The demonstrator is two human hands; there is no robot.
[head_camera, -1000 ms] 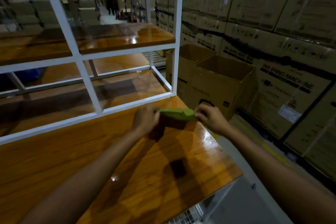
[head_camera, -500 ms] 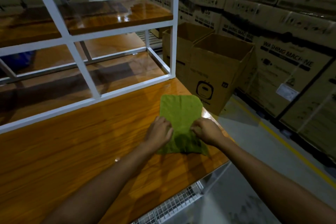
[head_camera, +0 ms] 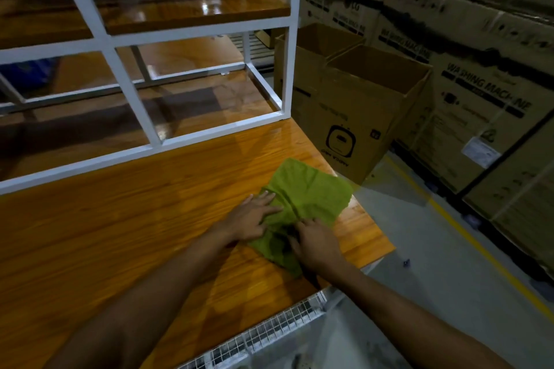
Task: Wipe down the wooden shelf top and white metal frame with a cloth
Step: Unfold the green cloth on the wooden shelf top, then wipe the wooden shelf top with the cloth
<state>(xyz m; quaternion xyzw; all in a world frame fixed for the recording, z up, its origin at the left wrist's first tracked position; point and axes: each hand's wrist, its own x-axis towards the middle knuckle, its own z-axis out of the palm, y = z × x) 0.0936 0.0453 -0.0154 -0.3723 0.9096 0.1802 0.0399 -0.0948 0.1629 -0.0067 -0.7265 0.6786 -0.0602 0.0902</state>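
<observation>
A green cloth [head_camera: 308, 192] lies rumpled on the glossy wooden shelf top [head_camera: 135, 219], near its right end. My left hand [head_camera: 250, 219] rests flat on the cloth's left side with straight fingers. My right hand [head_camera: 316, 244] lies on the cloth's near part; its fingertips are tucked into a fold, and I cannot tell whether they pinch it. The white metal frame [head_camera: 209, 132] stands along the back of the top, with more wooden boards behind and above it.
Two open cardboard boxes [head_camera: 359, 105] stand on the floor just past the shelf's right end. Stacked washing-machine cartons [head_camera: 485, 75] line the right side. A wire mesh panel [head_camera: 269, 335] runs under the near edge. A yellow line [head_camera: 467, 234] marks the grey floor.
The cloth went from being held folded between both hands above the top to lying spread on the wood. It has since shifted right and crumpled, and my left hand has flattened onto it.
</observation>
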